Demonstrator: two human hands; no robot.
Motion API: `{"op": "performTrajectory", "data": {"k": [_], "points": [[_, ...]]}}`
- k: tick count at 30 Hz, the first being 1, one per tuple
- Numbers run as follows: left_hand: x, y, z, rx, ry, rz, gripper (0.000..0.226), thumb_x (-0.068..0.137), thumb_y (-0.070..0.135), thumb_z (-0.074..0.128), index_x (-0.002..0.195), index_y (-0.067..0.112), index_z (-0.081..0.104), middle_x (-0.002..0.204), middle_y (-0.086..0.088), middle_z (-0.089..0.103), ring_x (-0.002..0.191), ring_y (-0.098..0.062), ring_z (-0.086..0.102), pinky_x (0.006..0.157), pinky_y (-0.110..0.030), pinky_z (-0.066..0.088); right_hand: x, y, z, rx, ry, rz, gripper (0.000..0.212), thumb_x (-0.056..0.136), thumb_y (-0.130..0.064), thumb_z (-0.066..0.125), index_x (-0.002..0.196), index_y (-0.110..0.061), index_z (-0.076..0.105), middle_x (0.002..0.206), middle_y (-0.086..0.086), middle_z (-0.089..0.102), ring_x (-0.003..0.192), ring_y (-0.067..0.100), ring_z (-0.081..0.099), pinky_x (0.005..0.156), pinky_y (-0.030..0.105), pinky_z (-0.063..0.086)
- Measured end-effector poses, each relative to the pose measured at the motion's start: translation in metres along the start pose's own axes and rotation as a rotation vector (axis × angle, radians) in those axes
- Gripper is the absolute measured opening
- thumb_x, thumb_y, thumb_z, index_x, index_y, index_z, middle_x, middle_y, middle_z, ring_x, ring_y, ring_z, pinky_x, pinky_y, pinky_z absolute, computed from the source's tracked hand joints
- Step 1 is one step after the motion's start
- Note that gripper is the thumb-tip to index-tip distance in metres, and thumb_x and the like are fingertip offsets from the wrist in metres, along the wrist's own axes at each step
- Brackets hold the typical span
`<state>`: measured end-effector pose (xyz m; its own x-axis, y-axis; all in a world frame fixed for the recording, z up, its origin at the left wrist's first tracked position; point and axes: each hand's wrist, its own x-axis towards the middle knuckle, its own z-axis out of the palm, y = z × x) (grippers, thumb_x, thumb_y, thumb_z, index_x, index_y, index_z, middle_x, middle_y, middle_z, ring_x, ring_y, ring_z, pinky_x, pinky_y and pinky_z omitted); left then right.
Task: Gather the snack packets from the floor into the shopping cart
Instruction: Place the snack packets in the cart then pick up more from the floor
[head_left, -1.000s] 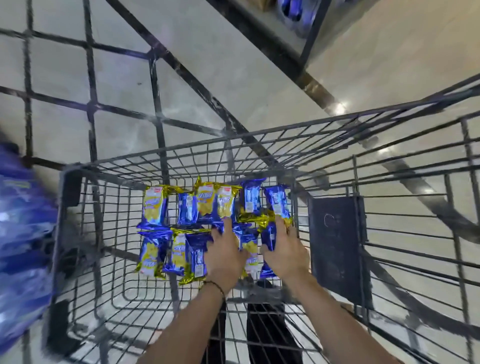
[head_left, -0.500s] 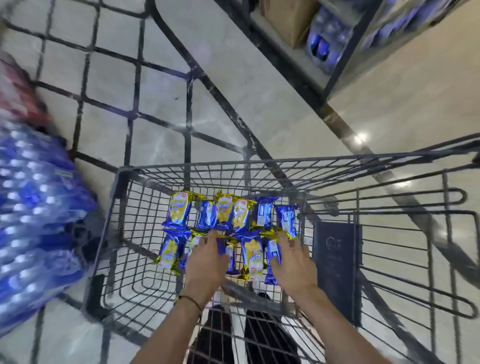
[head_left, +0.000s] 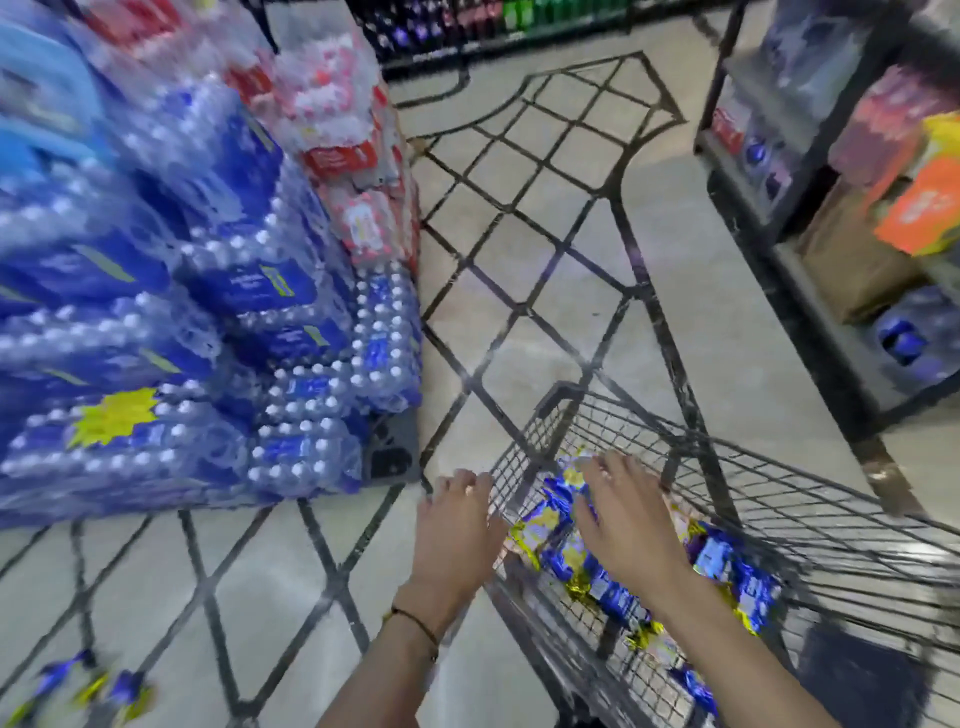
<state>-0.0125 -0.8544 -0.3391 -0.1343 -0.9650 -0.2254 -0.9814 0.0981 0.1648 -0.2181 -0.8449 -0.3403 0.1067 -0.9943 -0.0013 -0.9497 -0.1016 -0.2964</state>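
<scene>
From the head view, the shopping cart (head_left: 831, 519) stands at the person's right, and a heap of blue-and-gold snack packets (head_left: 550, 545) lies on its bottom along the left wall. The right hand (head_left: 628, 525) hovers over that heap with fingers spread and holds nothing. The left hand (head_left: 457, 525) is just outside the cart's left rim, fingers loosely straight and empty. Blur hides whether it touches the wire. The two hands are apart.

A few more packets (head_left: 98, 686) lie on the floor to the person's left, well apart from the cart, so the gathering looks unfinished.

The risks are plain enough. Slim packets could slip through the wide wire mesh if dropped near a wall. A careless nudge on the rim could roll the cart farther from the floor packets. The picture is smeared, so a hasty reach may miss a packet.

The stacked packs of bottled water (head_left: 182, 312) rise close to the left, with red-labelled packs (head_left: 353, 156) behind them. They narrow the room for bending down. Shelves (head_left: 831, 208) line the right side of the aisle.
</scene>
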Motion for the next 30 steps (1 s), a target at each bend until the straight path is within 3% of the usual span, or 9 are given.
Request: {"op": "performTrajectory", "data": {"k": [5, 9, 11, 16, 18, 22, 30], "points": [[-0.082, -0.121, -0.056, -0.028, 0.174, -0.156, 0.035, 0.089, 0.036, 0.052, 0.124, 0.031, 0.055, 0.124, 0.006, 0.053, 0.114, -0.022, 0.051, 0.091, -0.039, 0.043, 0.003, -0.143, -0.007, 0.0, 0.011, -0.274, 0.026, 0.084, -0.029, 0.048, 0.104, -0.017, 0.06, 0.1, 0.004, 0.056, 0.091, 0.03, 0.051, 0.073, 0.044, 0.047], [-0.171, -0.216, -0.079, -0.092, 0.289, -0.361, 0.035, 0.074, 0.028, 0.067, 0.108, 0.031, 0.061, 0.105, 0.005, 0.061, 0.092, -0.025, 0.059, 0.073, -0.04, 0.045, -0.015, -0.265, 0.006, -0.037, -0.058, -0.443, 0.031, 0.083, -0.034, 0.055, 0.111, -0.023, 0.06, 0.108, 0.0, 0.058, 0.099, 0.028, 0.054, 0.075, 0.045, 0.049], [-0.219, -0.265, -0.083, -0.064, 0.292, -0.452, 0.032, 0.068, 0.028, 0.068, 0.099, 0.028, 0.065, 0.095, 0.004, 0.063, 0.084, -0.025, 0.06, 0.067, -0.04, 0.048, -0.024, -0.331, 0.013, -0.077, -0.106, -0.545, 0.033, 0.085, -0.039, 0.056, 0.116, -0.028, 0.057, 0.112, -0.004, 0.056, 0.105, 0.026, 0.052, 0.077, 0.043, 0.047], [-0.331, -0.371, -0.093, -0.017, 0.272, -0.695, 0.035, 0.06, 0.037, 0.068, 0.093, 0.029, 0.065, 0.092, 0.005, 0.065, 0.084, -0.024, 0.064, 0.061, -0.041, 0.05, -0.049, -0.483, 0.029, -0.103, -0.169, -0.785, 0.049, 0.089, -0.046, 0.051, 0.134, -0.032, 0.04, 0.124, -0.004, 0.049, 0.115, 0.024, 0.046, 0.085, 0.042, 0.046], [-0.369, -0.404, -0.098, -0.052, 0.252, -0.791, 0.04, 0.065, 0.036, 0.065, 0.103, 0.028, 0.066, 0.097, 0.004, 0.066, 0.089, -0.026, 0.064, 0.065, -0.043, 0.051, -0.062, -0.535, 0.035, -0.118, -0.174, -0.878, 0.049, 0.091, -0.046, 0.047, 0.137, -0.031, 0.04, 0.126, -0.003, 0.049, 0.117, 0.025, 0.045, 0.088, 0.041, 0.044], [-0.427, -0.453, -0.103, -0.152, 0.315, -0.965, 0.039, 0.09, 0.032, 0.052, 0.128, 0.028, 0.051, 0.129, 0.001, 0.052, 0.121, -0.028, 0.048, 0.096, -0.045, 0.041, -0.086, -0.622, 0.054, -0.138, -0.259, -1.025, 0.053, 0.096, -0.047, 0.041, 0.145, -0.03, 0.034, 0.132, -0.003, 0.046, 0.125, 0.024, 0.04, 0.096, 0.042, 0.039], [-0.496, -0.547, -0.095, -0.231, 0.289, -1.23, 0.038, 0.097, 0.037, 0.043, 0.134, 0.025, 0.046, 0.131, -0.001, 0.047, 0.124, -0.027, 0.043, 0.098, -0.042, 0.038, -0.106, -0.767, 0.116, -0.118, -0.393, -1.268, 0.063, 0.09, -0.049, 0.036, 0.149, -0.039, 0.016, 0.128, -0.007, 0.048, 0.123, 0.023, 0.043, 0.093, 0.041, 0.043]]}}
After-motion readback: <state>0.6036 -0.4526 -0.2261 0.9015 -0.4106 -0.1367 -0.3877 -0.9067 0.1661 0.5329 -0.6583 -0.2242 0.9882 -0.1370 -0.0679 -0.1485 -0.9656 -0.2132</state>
